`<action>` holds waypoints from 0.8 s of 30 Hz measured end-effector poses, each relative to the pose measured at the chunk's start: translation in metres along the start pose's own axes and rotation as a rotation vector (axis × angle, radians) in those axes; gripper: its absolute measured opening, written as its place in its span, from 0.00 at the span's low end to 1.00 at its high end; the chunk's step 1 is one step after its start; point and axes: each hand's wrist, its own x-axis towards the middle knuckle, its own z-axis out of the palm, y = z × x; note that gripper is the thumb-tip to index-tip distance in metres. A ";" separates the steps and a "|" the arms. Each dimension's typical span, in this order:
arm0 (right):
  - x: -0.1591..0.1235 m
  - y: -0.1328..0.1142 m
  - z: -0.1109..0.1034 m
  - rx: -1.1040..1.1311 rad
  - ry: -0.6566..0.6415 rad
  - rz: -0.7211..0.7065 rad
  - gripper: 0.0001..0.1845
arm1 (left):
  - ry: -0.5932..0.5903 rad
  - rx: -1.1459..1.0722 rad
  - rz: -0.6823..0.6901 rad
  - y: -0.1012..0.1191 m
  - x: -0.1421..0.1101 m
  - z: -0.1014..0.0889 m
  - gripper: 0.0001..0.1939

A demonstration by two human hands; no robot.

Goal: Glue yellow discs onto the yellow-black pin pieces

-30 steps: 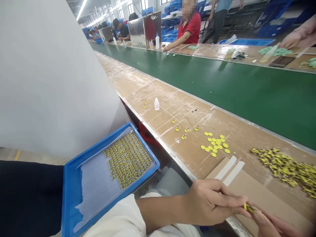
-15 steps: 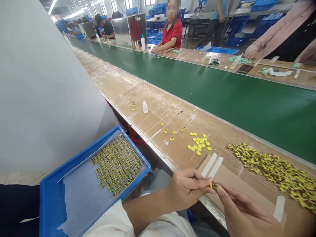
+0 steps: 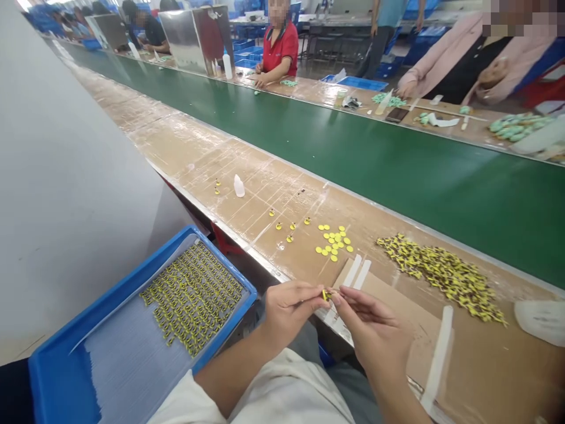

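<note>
My left hand (image 3: pixel 289 306) is closed, its thumb and fingertips pinching a small yellow-and-dark piece (image 3: pixel 325 295). From the other side, my right hand (image 3: pixel 377 333) grips the same piece between thumb and fingers, so the fingertips almost meet. The piece is partly hidden, and its exact kind is too small to tell. Both hands are over the table's near edge, by a cardboard sheet (image 3: pixel 399 303) with white tape strips. Beyond them lie loose yellow discs (image 3: pixel 338 238) and several discs with dark tops (image 3: pixel 279 226). A heap of small yellow-and-brown pieces (image 3: pixel 435 274) spreads to the right.
At my left, a blue tray (image 3: pixel 53 359) holds rows of yellow-and-dark pieces on a pale liner. A small white bottle (image 3: pixel 239 186) stands on the table. A green conveyor belt (image 3: pixel 309 141) runs behind, with co-workers across it. A whitish object (image 3: pixel 541 321) lies far right.
The camera view has turned rightward, so everything appears farther left, and the whitish object at right has come into view. Both hands still hold the small piece between their fingertips.
</note>
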 end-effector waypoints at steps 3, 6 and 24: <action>-0.001 0.000 -0.001 0.007 -0.045 -0.011 0.14 | -0.041 0.012 0.029 0.001 0.001 -0.002 0.11; -0.001 0.001 -0.004 0.015 -0.064 -0.003 0.14 | -0.053 0.023 0.042 0.001 0.001 -0.003 0.11; 0.092 0.037 0.050 -0.184 -0.124 -0.066 0.19 | 0.189 -0.152 -0.319 -0.012 0.030 -0.015 0.17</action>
